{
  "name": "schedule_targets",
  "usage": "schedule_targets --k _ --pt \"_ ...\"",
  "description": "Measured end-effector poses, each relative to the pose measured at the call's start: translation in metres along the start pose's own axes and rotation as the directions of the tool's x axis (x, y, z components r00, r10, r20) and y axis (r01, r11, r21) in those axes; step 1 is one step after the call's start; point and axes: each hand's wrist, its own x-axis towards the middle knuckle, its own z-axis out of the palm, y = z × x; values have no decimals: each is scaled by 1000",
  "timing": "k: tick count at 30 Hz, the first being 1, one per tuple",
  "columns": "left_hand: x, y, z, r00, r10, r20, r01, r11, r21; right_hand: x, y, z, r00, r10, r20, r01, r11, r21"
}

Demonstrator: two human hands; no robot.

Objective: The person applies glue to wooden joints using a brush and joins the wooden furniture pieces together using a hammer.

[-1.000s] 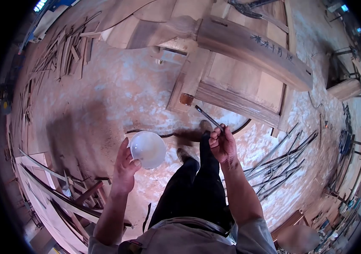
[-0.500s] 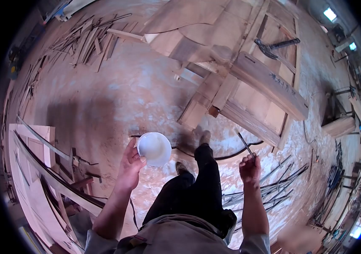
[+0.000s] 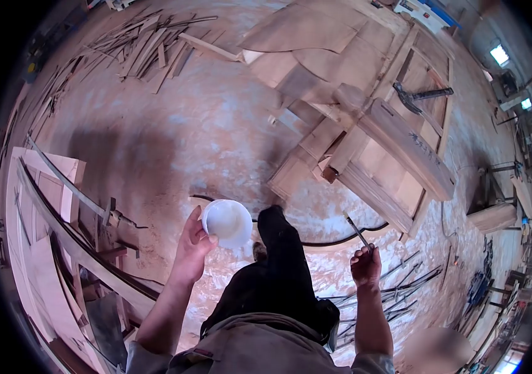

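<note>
Holding a white bowl [image 3: 228, 225] by its side, the left hand [image 3: 193, 246] has its fingers behind the wall and its thumb at the near rim. The mouth faces up; a pale content or inner surface shows, and which of the two cannot be confirmed.

The right hand [image 3: 366, 265] is closed around the lower end of a slim tool [image 3: 358, 232]. The tool's long axis runs forward and to the left from the fist, its tip well apart from the bowl and clear of all timber. The tip appears pale and brush-like, though it is too small to certify.

The bowl lies to the left of the tool, across the wearer's legs [image 3: 278, 265]. The jointed timber assembly [image 3: 375, 193] lies ahead, with the right hand the nearer; its dark-tipped post end [image 3: 329, 174] stands forward and left of the tool's tip.

A hammer [image 3: 425, 95] rests on the assembly. The floor [image 3: 185, 131] is mottled and pale; thin strips [image 3: 397, 293] lie beside the right forearm, and scrap wood [image 3: 144, 47] is heaped at far left.
</note>
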Motion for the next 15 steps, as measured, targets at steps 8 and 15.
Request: schedule_targets --k 8,15 --pt "-4 -5 -9 1000 -12 -21 12 1000 -1 9 -13 7 999 -22 -35 21 999 -29" --pt "19 -6 8 998 -65 11 64 995 71 -9 -12 -17 998 -35 -45 35 999 6"
